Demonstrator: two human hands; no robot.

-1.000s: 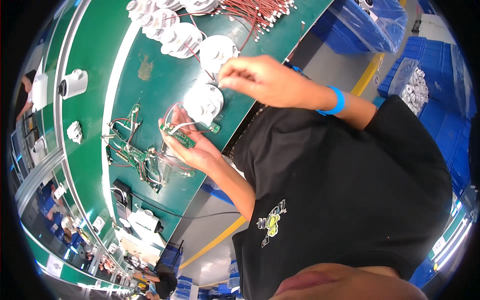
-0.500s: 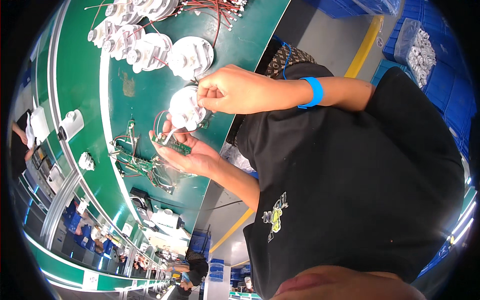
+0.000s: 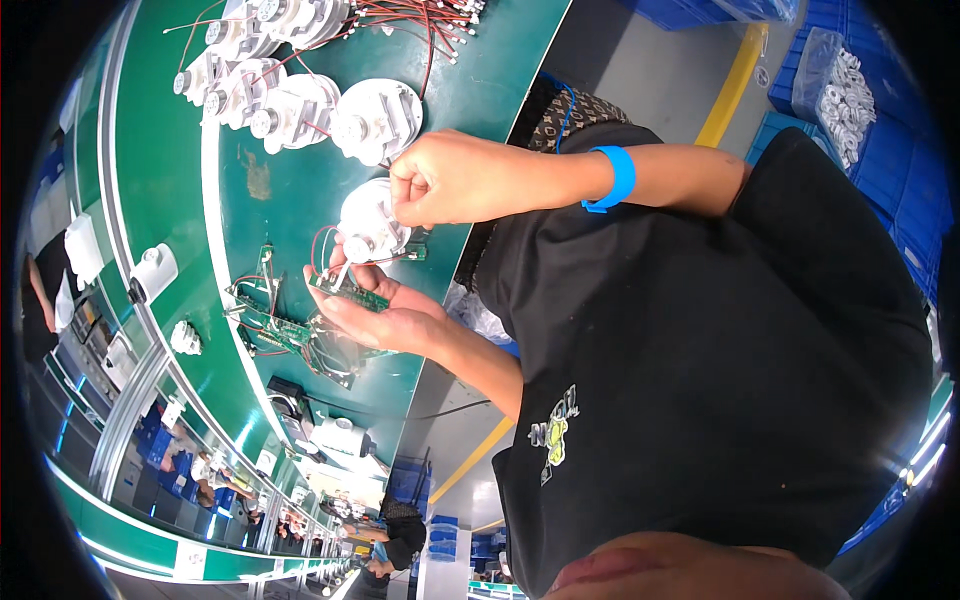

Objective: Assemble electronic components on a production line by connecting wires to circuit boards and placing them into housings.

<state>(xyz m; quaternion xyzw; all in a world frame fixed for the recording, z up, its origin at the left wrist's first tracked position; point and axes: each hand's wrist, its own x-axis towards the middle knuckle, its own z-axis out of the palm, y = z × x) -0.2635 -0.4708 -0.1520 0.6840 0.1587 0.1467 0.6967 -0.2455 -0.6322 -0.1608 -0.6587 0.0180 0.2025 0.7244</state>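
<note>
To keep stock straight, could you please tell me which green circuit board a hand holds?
The green circuit board in the upturned left hand; the tangled boards lie on the workbench, the small board beside the white assembly.

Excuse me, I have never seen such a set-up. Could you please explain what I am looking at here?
There is no robot. The left hand and right hand belong to a person wearing a wide fisheye camera on the head; it looks down, so edges bend. The right arm wears a blue wristband.

The left hand, palm up, holds a green board. The right hand's curled fingers are at a white unit; whether they grip anything is hidden.

On the green table are more white units, red wires and loose boards.
</note>
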